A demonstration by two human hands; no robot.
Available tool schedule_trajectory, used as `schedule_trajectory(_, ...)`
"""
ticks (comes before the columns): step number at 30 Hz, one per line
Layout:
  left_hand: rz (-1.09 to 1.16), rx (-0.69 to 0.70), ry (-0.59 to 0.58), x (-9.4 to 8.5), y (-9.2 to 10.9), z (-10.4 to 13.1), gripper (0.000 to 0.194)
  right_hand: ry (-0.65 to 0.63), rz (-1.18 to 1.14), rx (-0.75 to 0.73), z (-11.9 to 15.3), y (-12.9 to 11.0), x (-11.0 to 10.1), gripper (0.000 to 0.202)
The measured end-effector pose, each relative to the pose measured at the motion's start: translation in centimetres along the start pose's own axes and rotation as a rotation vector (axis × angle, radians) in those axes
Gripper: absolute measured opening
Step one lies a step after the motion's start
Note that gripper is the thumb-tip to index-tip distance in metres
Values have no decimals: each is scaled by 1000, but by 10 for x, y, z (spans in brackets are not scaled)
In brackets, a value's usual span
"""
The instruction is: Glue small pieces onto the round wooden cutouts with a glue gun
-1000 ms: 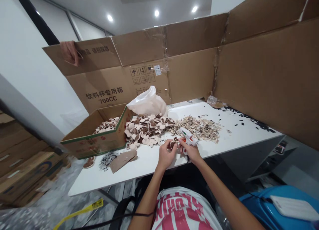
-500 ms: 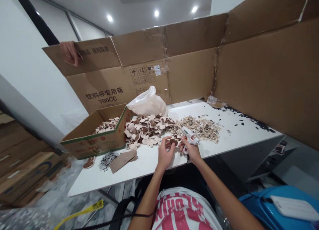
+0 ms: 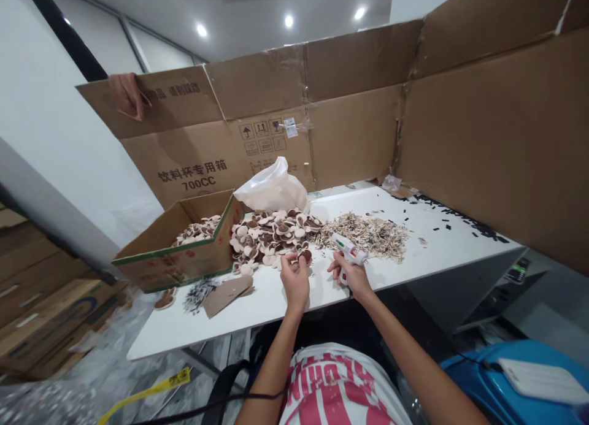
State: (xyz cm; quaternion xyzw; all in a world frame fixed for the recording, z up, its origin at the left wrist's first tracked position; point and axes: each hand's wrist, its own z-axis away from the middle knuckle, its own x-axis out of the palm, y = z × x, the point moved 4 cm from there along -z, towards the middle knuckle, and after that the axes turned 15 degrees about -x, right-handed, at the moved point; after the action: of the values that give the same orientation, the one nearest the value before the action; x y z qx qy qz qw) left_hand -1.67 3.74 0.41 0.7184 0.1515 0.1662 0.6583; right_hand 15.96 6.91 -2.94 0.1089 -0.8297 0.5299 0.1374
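My left hand [image 3: 295, 283] is closed on a brown felt piece [image 3: 304, 255] with rounded ears, held just above the table at the front of a heap of similar brown and cream pieces [image 3: 271, 235]. To its right, my right hand [image 3: 352, 275] grips a white hot glue gun [image 3: 348, 248] by the handle, fingers wrapped round it. A gap separates the two hands. Behind the glue gun lies a pile of short beige strips [image 3: 372, 235]. The fingertips of my left hand partly hide the felt piece.
A green-edged carton [image 3: 184, 265] with more felt pieces stands at left, a white plastic bag [image 3: 276, 189] behind the heap. Brown card pieces [image 3: 227, 295] and grey bits [image 3: 199, 295] lie front left. Cardboard walls [image 3: 354, 130] enclose the back; another person's hand [image 3: 129, 95] rests on top.
My hands have moved apart: the left has gone left with the felt piece. The right has stayed nearly in place with the glue gun, its fingers off the piece.
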Motion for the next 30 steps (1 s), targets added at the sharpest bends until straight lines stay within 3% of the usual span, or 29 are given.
schedule_trajectory(7, -86, 86, 194, -11, -7, -8, 26, -210, 56, 95, 4, -1, 4, 49)
schedule_trajectory(13, -63, 62, 192, -13, -13, -12, 28, -395, 117, 162, 8, -5, 8, 51)
schedule_trajectory(30, -32, 57, 179, -10, -6, -7, 26, -480, 273, 160, 12, -1, 11, 48)
